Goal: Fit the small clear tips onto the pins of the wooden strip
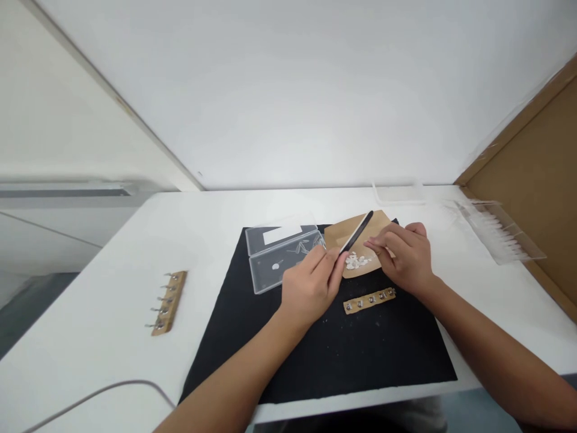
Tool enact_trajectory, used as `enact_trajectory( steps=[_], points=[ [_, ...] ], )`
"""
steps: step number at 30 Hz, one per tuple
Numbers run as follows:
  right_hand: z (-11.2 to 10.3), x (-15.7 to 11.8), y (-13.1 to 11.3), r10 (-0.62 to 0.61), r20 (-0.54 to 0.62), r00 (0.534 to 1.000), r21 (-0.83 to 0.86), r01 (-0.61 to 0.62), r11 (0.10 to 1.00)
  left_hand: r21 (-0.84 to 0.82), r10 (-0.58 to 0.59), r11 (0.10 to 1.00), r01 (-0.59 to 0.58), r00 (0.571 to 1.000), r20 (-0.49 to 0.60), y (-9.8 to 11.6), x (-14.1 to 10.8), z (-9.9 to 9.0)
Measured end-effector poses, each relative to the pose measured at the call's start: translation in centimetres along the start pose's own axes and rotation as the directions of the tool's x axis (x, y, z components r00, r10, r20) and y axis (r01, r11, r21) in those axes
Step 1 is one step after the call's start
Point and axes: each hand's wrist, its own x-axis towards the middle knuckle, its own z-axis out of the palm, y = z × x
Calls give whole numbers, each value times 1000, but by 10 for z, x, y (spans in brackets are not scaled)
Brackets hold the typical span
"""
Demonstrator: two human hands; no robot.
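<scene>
My left hand (311,282) is closed around a slim black-and-white stick like a nail file (357,231), which points up and to the right. My right hand (403,252) is pinched just right of it; whatever its fingertips hold is too small to name. Below and between the hands, small white flakes (356,261) lie on a brown paper sheet (340,236). A cardboard strip with several small metal pieces (369,300) rests on the black mat (360,355) in front. Left of the paper, an open clear plastic case (265,270) holds thin clear pieces.
On the white table (112,313), a second cardboard strip with upright metal clips (169,304) stands at the left, near a grey cable (130,382). Clear trays (500,231) with rows of pale pieces lie at the right, beside a brown board (536,174).
</scene>
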Motion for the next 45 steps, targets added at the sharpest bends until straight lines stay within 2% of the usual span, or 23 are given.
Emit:
enact_trajectory(
  steps=[4, 7, 11, 14, 20, 27, 30, 33, 37, 39, 42, 45],
  points=[
    [0, -5, 3, -29, -86, 996, 15, 30, 999, 138, -58, 989, 54, 998, 19, -18, 2, 1],
    [1, -8, 5, -85, -116, 990, 13, 87, 996, 203, -183, 966, 158, 977, 110, -29, 1, 3],
    [1, -8, 7, -148, -137, 979, -8, 149, 989, 297, -374, 909, 293, 888, 267, -36, 2, 1],
    [-1, -6, 6, -210, -158, 965, -42, 206, 978, 369, -438, 875, 313, 836, 330, -35, 6, -3],
    [-3, -7, 3, -266, -140, 954, -63, 260, 964, 386, -430, 870, 308, 856, 286, -33, 8, -7],
    [-4, -10, 2, -282, -130, 951, -40, 279, 960, 336, -507, 846, 413, 819, 268, -36, 9, -6],
    [-6, -11, 2, -292, -111, 950, -25, 291, 956, 274, -511, 846, 457, 843, 168, -37, 10, -8],
    [-7, -12, 1, -299, -97, 949, -17, 299, 954, 298, -493, 843, 449, 866, 90, -37, 10, -10],
    [-6, -14, 0, -283, -105, 953, -10, 283, 959, 396, -512, 821, 412, 838, 190, -40, 6, -6],
    [-4, -15, 0, -294, -90, 951, -13, 294, 956, 408, -484, 832, 375, 850, 207, -44, 4, -2],
    [-4, -17, 1, -326, -47, 944, -12, 326, 945, 299, -312, 920, 252, 935, 170, -45, 3, -1],
    [-5, -18, -1, -362, -10, 932, -27, 362, 932, -45, -104, 993, 114, 980, 172, -35, 7, -5]
  ],
)
